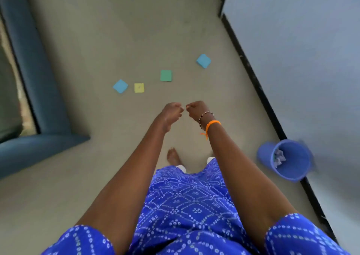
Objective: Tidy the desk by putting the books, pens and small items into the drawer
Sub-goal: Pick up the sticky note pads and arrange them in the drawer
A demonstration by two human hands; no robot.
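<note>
Four sticky-note pads loose on the floor ahead: blue pad, yellow pad, green pad, second blue pad; no desk or drawer in view. Left hand and right hand close together above the floor, both curled into loose fists, nothing visibly held. Likely risks: missing the far pad near the wall, or dropping pads into the bin instead of the drawer.
</note>
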